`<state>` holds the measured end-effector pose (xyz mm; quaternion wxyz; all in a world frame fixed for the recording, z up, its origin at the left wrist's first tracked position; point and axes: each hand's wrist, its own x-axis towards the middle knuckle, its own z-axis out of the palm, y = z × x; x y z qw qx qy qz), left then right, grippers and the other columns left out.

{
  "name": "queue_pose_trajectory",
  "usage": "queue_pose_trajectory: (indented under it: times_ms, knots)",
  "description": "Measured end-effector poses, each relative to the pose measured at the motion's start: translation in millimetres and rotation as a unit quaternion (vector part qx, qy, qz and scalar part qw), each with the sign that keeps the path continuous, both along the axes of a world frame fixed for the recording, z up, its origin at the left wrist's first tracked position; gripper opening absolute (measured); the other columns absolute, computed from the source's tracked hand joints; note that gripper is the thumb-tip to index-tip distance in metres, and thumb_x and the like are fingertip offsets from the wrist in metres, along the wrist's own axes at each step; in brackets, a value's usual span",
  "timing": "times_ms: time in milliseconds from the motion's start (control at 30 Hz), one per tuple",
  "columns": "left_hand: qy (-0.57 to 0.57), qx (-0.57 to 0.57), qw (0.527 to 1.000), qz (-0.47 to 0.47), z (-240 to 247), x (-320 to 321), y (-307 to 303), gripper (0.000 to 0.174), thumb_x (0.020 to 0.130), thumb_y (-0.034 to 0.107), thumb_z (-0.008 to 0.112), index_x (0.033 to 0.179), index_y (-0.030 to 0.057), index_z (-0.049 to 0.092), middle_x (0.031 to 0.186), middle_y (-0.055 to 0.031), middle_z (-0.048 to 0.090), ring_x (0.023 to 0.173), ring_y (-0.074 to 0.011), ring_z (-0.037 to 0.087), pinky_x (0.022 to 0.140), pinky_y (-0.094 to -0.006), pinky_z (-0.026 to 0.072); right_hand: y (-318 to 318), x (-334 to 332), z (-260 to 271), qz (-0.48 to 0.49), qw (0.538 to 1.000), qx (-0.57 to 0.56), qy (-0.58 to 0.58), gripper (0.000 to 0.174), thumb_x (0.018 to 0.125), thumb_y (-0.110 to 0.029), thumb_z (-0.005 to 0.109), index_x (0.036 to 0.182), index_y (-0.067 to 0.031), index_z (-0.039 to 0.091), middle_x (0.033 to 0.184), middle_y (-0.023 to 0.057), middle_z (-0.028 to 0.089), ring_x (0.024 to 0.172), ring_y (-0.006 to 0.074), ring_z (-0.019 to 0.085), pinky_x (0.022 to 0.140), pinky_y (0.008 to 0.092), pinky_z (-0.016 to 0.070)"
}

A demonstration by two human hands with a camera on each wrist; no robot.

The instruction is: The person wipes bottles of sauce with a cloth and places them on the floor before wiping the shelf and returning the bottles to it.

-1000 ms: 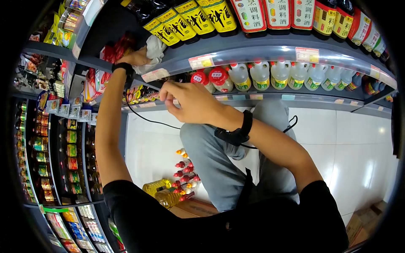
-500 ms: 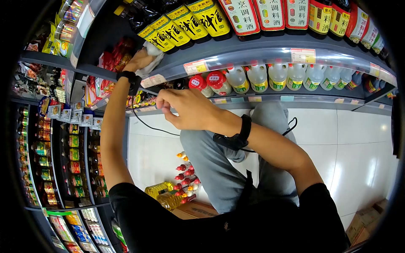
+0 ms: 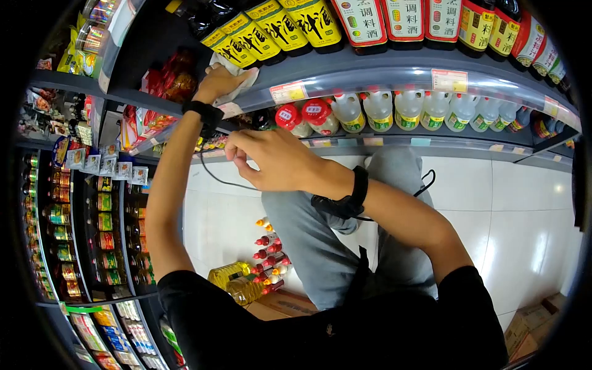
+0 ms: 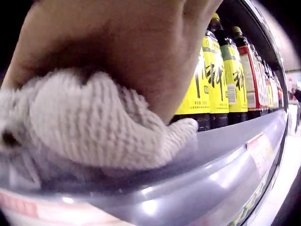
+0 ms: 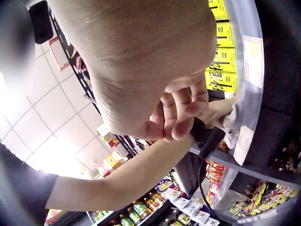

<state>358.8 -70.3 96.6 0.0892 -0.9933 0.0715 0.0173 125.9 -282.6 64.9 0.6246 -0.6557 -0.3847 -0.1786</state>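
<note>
On the front edge of the upper shelf [image 3: 364, 77], beside the yellow-labelled bottles [image 3: 274, 38], lies the crumpled white cloth [image 3: 236, 92], bunched in my left hand's [image 3: 217, 82] grip, while my right hand [image 3: 271, 159] hangs in the air with its fingers loosely bent, holding nothing I can see. My left fingertips are hidden, and part of the cloth is cut off in the left wrist view, which alone shows its ribbed, knobbly weave.
</note>
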Motion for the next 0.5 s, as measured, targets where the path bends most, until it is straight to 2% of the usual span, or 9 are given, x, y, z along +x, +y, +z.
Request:
queue_pose_trajectory:
  times_ms: [33,67,200,300,333,400,500]
  knots:
    - [-0.029,0.007,0.998,0.061,1.9,-8.3,-3.9,0.13,0.061,0.086,0.056,0.133,-0.0193,0.031,0.133,-0.0393,0.039,0.128,-0.0461,0.04,0.102,-0.0448,0.0395,1.6,-1.1,0.5,0.002,1.0,0.0,-0.001,0.015,0.078,-0.006,0.061,0.091,-0.0087,0.053,0.078,0.0077,0.066,0.071,0.0288,0.066,0.061,0.0384,0.0504]
    - [-0.032,0.006,0.998,0.062,8.0,-8.5,-3.1,0.13,0.061,0.086,0.056,0.133,-0.0193,0.031,0.133,-0.0393,0.039,0.128,-0.0461,0.04,0.102,-0.0448,0.0395,2.4,-0.6,0.1,-0.003,1.0,-0.011,-0.004,0.015,0.078,-0.006,0.061,0.09,-0.0088,0.053,0.077,0.0075,0.066,0.071,0.0285,0.065,0.061,0.0382,0.0502]
    - [0.015,0.023,0.999,0.027,17.3,-0.5,9.8,0.13,0.063,0.082,0.06,0.136,-0.0196,0.023,0.132,-0.0394,0.039,0.128,-0.047,0.038,0.103,-0.044,0.0387,5.9,-2.1,-7.3,-0.01,1.0,-0.006,-0.016,0.014,0.078,-0.006,0.06,0.089,-0.0091,0.053,0.077,0.0067,0.065,0.069,0.028,0.065,0.059,0.0383,0.0489]
    - [0.062,0.019,0.998,0.009,21.3,3.5,14.5,0.14,0.058,0.084,0.062,0.139,-0.0186,0.013,0.136,-0.0394,0.032,0.131,-0.0479,0.033,0.105,-0.0434,0.0358,2.1,-3.2,-9.3,-0.013,0.999,-0.039,-0.027,0.014,0.077,-0.006,0.059,0.089,-0.0089,0.053,0.079,0.0058,0.064,0.067,0.0283,0.064,0.058,0.0385,0.0484]
    - [0.051,0.036,0.997,0.054,15.6,4.0,11.0,0.144,0.055,0.087,0.061,0.14,-0.0188,0.011,0.139,-0.0396,0.028,0.133,-0.0475,0.03,0.106,-0.0435,0.0343,1.2,-3.0,-9.6,-0.017,0.999,-0.037,-0.029,0.014,0.077,-0.006,0.059,0.089,-0.0089,0.053,0.079,0.0058,0.064,0.067,0.0283,0.064,0.058,0.0385,0.0484]
    - [0.075,0.085,0.991,0.077,15.2,-7.6,-7.4,0.146,0.054,0.089,0.059,0.139,-0.02,0.01,0.142,-0.0398,0.024,0.134,-0.0474,0.028,0.107,-0.0434,0.0331,0.6,-2.9,-7.3,-0.008,0.999,-0.03,-0.032,0.013,0.077,-0.006,0.059,0.088,-0.0085,0.053,0.08,0.0052,0.064,0.066,0.0285,0.063,0.058,0.0388,0.0483]
    - [0.103,0.043,0.987,0.119,13.6,-9.8,-12.3,0.148,0.053,0.09,0.058,0.139,-0.0209,0.01,0.143,-0.04,0.021,0.134,-0.0477,0.028,0.108,-0.0433,0.0325,1.9,-5.0,-2.6,0.007,0.999,-0.043,-0.021,0.013,0.077,-0.006,0.059,0.088,-0.0078,0.052,0.082,0.0052,0.064,0.068,0.0283,0.064,0.059,0.0391,0.0486]
